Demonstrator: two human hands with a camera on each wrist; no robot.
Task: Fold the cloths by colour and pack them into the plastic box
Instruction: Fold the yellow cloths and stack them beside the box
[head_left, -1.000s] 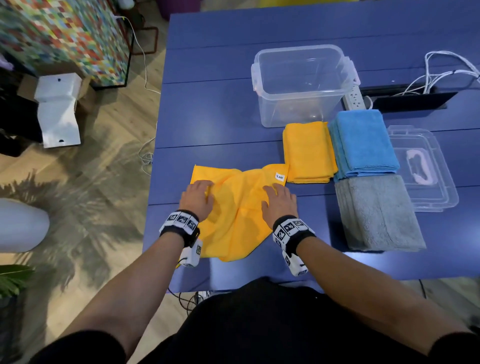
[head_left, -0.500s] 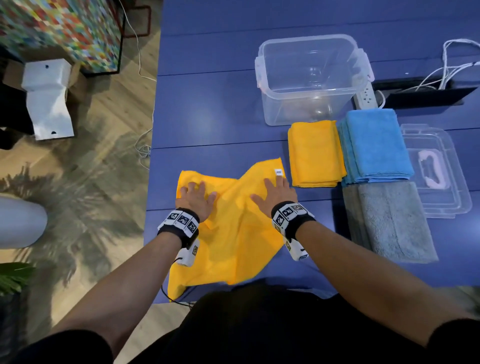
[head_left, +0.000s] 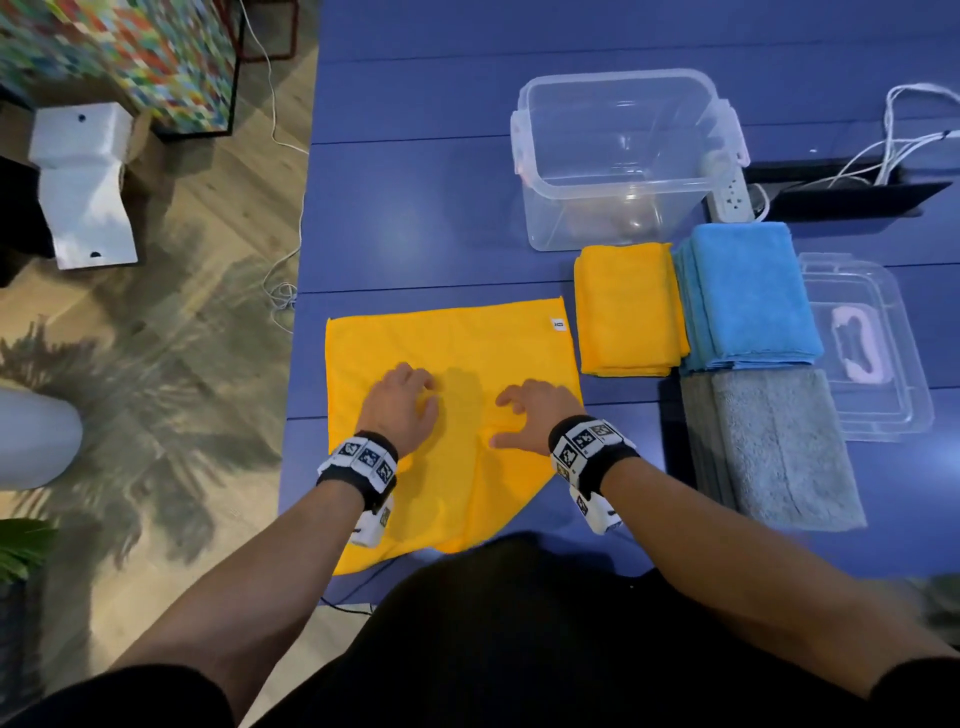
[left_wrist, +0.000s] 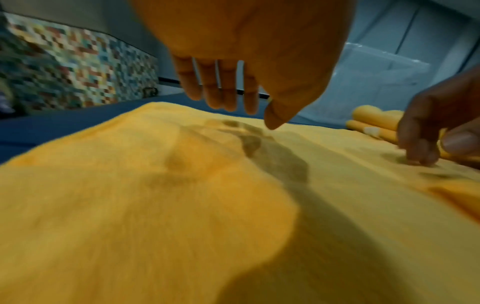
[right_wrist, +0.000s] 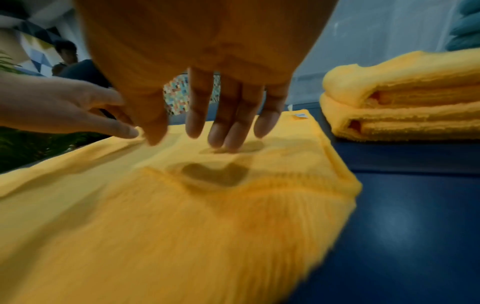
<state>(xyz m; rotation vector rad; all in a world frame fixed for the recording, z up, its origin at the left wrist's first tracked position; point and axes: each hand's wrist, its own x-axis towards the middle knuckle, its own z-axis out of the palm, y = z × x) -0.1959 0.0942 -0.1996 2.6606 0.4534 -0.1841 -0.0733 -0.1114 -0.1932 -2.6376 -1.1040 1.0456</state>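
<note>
Yellow cloth (head_left: 457, 353): unfolded, small white tag at its far right corner, spread at frame centre on blue worktop (head_left: 415, 218), near edge overhanging; left hand (head_left: 402, 408) and right hand (head_left: 537, 415) relaxed, fingertips on it, grasping nothing.

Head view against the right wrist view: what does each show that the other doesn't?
Only the head view shows the grey folded cloth, the clear lid and the power strip. Only the right wrist view shows a person in the background and the layered edges of the folded yellow stack. Both show the spread yellow cloth, the left hand and the right hand.
</note>
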